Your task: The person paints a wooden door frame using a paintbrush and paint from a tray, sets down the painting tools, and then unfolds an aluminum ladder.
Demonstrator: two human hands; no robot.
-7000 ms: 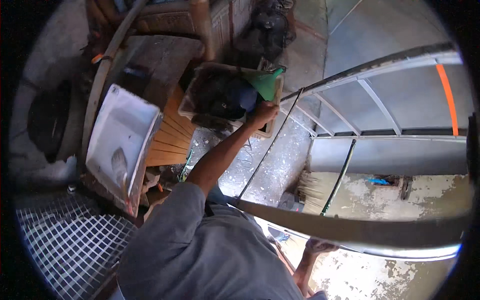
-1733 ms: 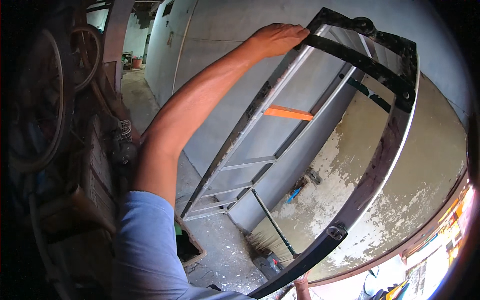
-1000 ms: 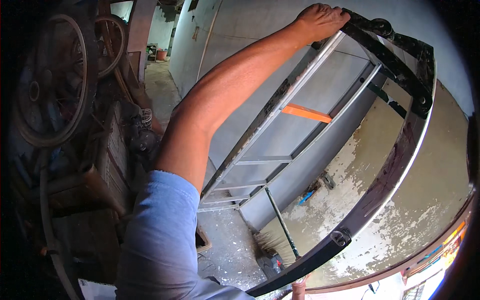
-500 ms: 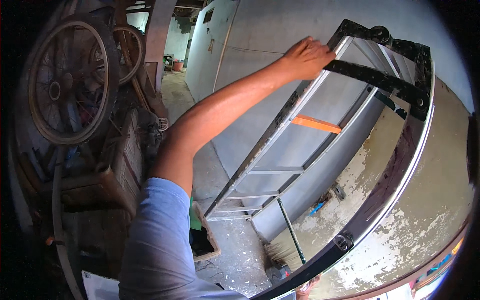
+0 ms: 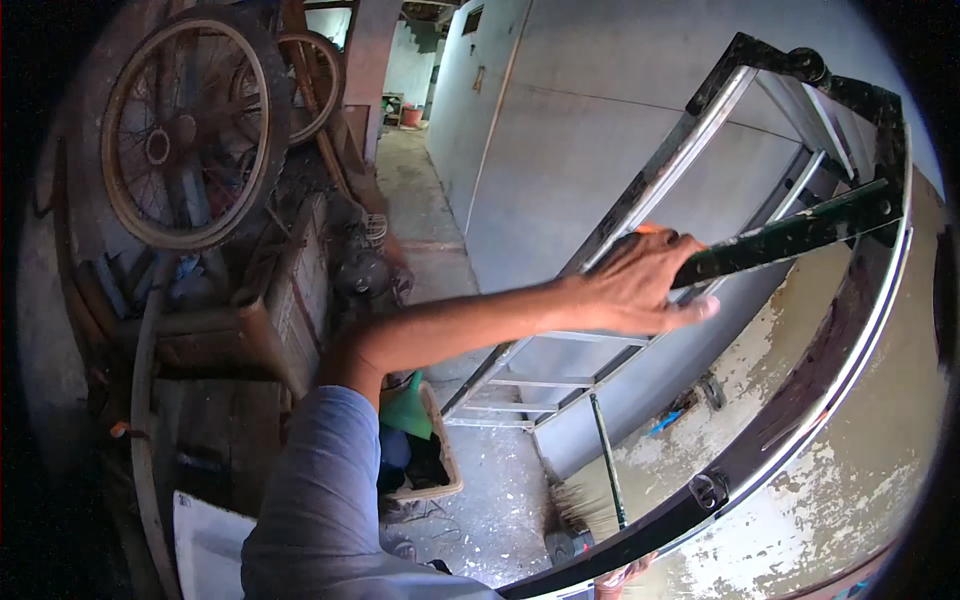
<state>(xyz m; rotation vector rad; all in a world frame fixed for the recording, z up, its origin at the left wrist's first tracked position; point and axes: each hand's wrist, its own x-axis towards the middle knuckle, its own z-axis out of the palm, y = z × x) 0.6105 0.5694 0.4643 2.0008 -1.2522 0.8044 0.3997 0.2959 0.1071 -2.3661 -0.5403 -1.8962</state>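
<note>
A metal stepladder [image 5: 690,157] with black end fittings slants across the right half of the head view. My left arm reaches across to its upper part. There my left hand [image 5: 640,285] is closed around the free end of a dark crossbar [image 5: 800,232], fingers above and thumb stretched out below. The bar's other end meets the black corner at the right. Low in the picture, my right hand [image 5: 625,575] shows only in part at the edge of the ladder's near black rail, its fingers seemingly wrapped on it. An orange rung is mostly covered by my left hand.
Old bicycle wheels [image 5: 195,125] and a worn wooden box [image 5: 290,290] crowd the left side. A bin [image 5: 440,490] with a green funnel [image 5: 408,410] stands on the floor beside the ladder's far end. A broom [image 5: 590,505] leans by the peeling wall [image 5: 760,400].
My left hand has moved down from the ladder's upper corner, and the dark crossbar has swung with it, away from the left rail. The view has shifted slightly left.
</note>
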